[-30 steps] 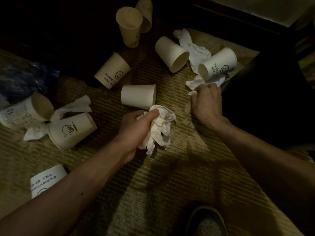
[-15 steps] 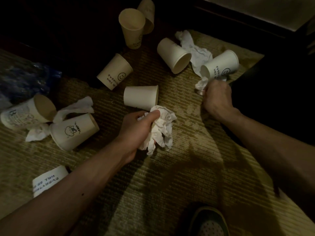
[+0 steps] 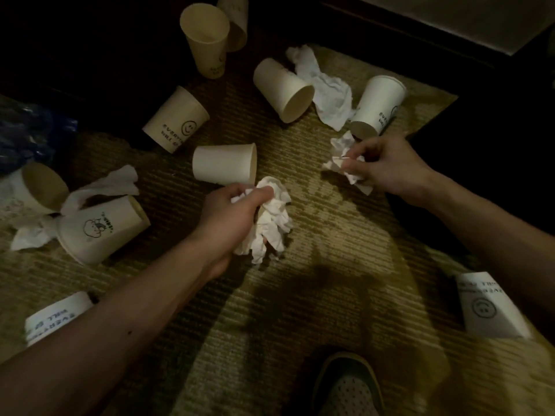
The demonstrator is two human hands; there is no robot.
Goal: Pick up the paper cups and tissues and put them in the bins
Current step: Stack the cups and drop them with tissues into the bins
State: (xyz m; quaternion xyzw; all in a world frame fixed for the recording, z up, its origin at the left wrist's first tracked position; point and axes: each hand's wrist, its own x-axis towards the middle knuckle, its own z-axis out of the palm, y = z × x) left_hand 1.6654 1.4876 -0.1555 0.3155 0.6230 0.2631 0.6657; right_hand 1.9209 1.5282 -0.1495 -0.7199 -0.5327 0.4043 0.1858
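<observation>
My left hand (image 3: 231, 214) grips a crumpled white tissue (image 3: 274, 223) low over the carpet, just below a plain paper cup (image 3: 223, 168) lying on its side. My right hand (image 3: 387, 166) pinches a smaller crumpled tissue (image 3: 341, 154) in front of a printed white cup (image 3: 377, 106) lying on its side. Another tissue (image 3: 324, 88) lies between that cup and a tipped cup (image 3: 283, 90). Several more cups lie scattered: a smiley cup (image 3: 177, 120), an upright cup (image 3: 207, 40), and a bear-print cup (image 3: 99, 229) with a tissue (image 3: 105, 187) beside it.
A blue plastic bag (image 3: 33, 136) lies at the far left. More cups rest at the lower left (image 3: 54, 318) and lower right (image 3: 488, 306). My shoe (image 3: 348, 385) shows at the bottom edge. Dark furniture borders the carpet at top and right.
My right hand has picked the small tissue up from beside the printed cup and drawn it back toward me. The left hand keeps its grip on its tissue, barely moved.
</observation>
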